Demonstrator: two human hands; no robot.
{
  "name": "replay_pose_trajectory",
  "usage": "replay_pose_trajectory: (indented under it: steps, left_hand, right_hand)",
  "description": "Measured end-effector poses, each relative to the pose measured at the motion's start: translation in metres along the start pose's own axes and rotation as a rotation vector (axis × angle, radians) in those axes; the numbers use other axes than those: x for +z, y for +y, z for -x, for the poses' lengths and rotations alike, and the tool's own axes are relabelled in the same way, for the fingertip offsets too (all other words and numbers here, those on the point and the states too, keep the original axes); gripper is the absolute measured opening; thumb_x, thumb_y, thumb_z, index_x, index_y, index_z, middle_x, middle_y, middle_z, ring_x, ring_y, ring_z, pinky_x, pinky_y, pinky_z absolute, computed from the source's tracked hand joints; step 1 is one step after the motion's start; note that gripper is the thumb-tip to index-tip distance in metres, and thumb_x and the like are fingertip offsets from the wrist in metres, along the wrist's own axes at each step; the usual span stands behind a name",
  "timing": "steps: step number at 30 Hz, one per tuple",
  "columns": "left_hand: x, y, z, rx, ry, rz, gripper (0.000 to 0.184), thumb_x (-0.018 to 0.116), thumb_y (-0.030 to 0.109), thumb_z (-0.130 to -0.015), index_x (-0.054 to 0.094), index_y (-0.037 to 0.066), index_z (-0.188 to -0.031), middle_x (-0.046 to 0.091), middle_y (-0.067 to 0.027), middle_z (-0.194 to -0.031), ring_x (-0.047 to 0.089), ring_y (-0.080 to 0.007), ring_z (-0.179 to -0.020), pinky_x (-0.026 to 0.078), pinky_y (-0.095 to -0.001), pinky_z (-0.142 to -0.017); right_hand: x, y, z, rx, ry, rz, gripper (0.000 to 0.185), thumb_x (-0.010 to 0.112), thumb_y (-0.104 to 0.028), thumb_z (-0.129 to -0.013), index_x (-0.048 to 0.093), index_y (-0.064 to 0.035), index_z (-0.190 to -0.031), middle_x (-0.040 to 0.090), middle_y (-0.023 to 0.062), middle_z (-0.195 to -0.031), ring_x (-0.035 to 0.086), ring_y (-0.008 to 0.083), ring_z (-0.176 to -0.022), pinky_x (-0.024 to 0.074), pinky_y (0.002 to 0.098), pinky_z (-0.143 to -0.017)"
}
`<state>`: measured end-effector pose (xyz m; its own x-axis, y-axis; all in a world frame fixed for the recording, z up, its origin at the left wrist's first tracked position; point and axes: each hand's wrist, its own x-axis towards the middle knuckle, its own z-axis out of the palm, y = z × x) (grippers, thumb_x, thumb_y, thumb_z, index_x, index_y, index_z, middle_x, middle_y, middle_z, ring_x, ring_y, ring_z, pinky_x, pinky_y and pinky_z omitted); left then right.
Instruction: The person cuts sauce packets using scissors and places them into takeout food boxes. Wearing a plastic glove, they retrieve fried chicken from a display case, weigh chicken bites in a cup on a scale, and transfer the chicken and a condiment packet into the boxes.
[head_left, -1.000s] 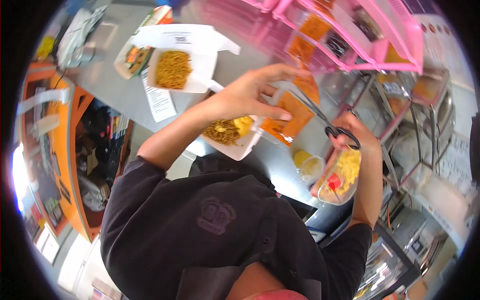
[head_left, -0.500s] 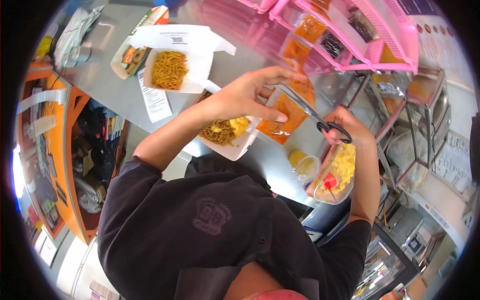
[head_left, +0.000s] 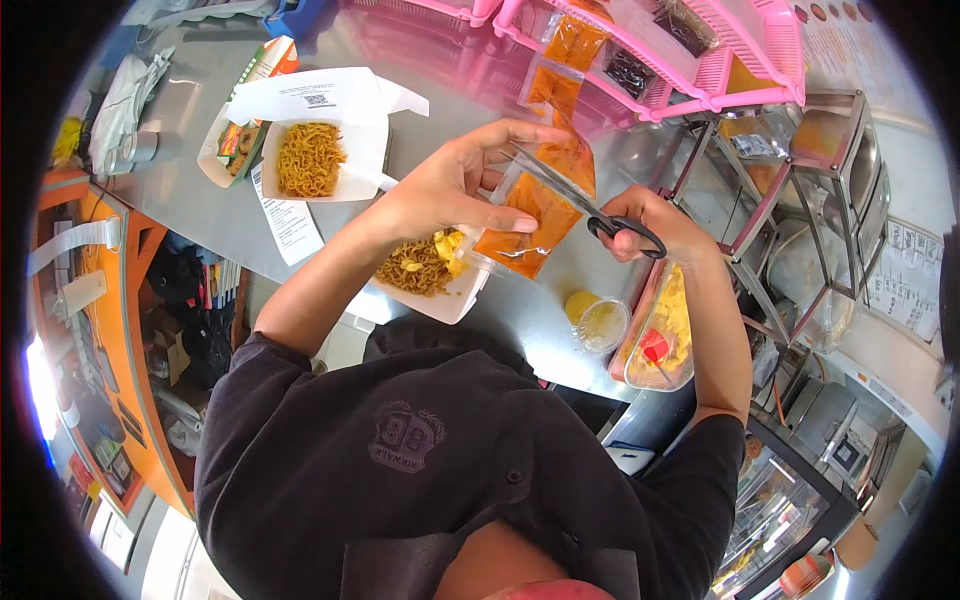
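Head view: both hands meet at a clear packet of orange filling (head_left: 550, 215) above a steel counter (head_left: 225, 165). Left hand (head_left: 470, 185): partly curled, pinching the packet, with the thumb flat on its near face and the other fingers at its far part. Right hand (head_left: 650, 225): closed around the black handles of a pair of scissors (head_left: 560, 183), whose blades cross the packet and point toward the left hand; whether they have cut the film cannot be told. Beyond the hands: further orange packets (head_left: 574, 42) and a pink basket (head_left: 715, 85). Below the left wrist: an open white box (head_left: 440, 305) of brown noodles with yellow pieces. Outward of the left forearm: a second open box (head_left: 372, 145) of noodles, a printed slip (head_left: 290, 232) partly beneath it, and, farther out, a carton (head_left: 210, 155) of mixed food. Nearer the body than the right hand: a round clear cup (head_left: 600, 322) with yellow contents, just beside a clear container (head_left: 665, 375) of yellow pieces and a red item. Outward of the right hand: a metal rack (head_left: 775, 235).
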<state>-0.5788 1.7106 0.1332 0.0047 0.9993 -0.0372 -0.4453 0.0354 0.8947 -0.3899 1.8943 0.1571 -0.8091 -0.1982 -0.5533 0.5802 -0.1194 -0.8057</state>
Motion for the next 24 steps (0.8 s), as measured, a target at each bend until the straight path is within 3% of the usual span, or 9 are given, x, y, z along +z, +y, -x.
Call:
replay_pose_trajectory:
  steps: [4,7,13,16,24]
  left_hand:
    - [-0.001,0.002,-0.001,-0.05,0.015,0.035,0.074,0.073,-0.001,-0.068,0.037,0.002,-0.133,0.047,-0.0127,-0.128,0.045,-0.02,-0.121,0.037,-0.0343,-0.102]
    - [-0.002,0.001,-0.003,-0.111,-0.009,0.082,0.076,0.074,0.0,-0.068,0.036,0.003,-0.134,0.05,-0.0139,-0.124,0.048,-0.0203,-0.118,0.037,-0.0342,-0.101]
    - [-0.003,-0.002,-0.006,-0.086,0.004,0.058,0.077,0.075,0.003,-0.069,0.035,0.003,-0.134,0.054,-0.0139,-0.12,0.054,-0.021,-0.111,0.038,-0.0333,-0.1]
    - [-0.006,-0.001,-0.007,-0.141,-0.002,0.124,0.076,0.074,0.003,-0.069,0.035,0.003,-0.134,0.053,-0.0138,-0.122,0.053,-0.0204,-0.113,0.037,-0.0327,-0.101]
    - [-0.009,0.001,-0.014,-0.12,0.003,0.096,0.075,0.073,0.003,-0.069,0.036,0.002,-0.134,0.053,-0.0128,-0.121,0.053,-0.0199,-0.112,0.037,-0.0318,-0.101]
  right_hand:
    - [0.0,0.003,-0.004,-0.037,-0.01,-0.036,0.062,0.072,-0.062,-0.066,0.048,-0.0049,-0.063,0.041,-0.004,-0.053,0.038,0.0054,-0.045,0.0261,0.0216,-0.042]
    - [0.0,0.003,-0.01,-0.095,-0.039,-0.056,0.05,0.069,-0.051,-0.076,0.05,-0.0086,-0.059,0.045,-0.0034,-0.053,0.041,0.0056,-0.048,0.0294,0.0223,-0.045]
    - [-0.005,0.007,-0.018,-0.118,-0.058,-0.009,0.054,0.067,-0.058,-0.074,0.052,-0.0082,-0.059,0.046,-0.0031,-0.052,0.043,0.0061,-0.048,0.0303,0.0228,-0.045]
    - [-0.003,0.005,-0.021,-0.107,0.01,-0.03,0.06,0.071,-0.062,-0.067,0.048,-0.0068,-0.062,0.041,-0.0033,-0.051,0.036,0.0061,-0.045,0.026,0.0226,-0.043]
    - [-0.011,0.004,-0.033,-0.15,0.007,0.004,0.052,0.066,-0.057,-0.076,0.054,-0.0089,-0.06,0.049,-0.0022,-0.054,0.045,0.0061,-0.049,0.0324,0.0221,-0.046]
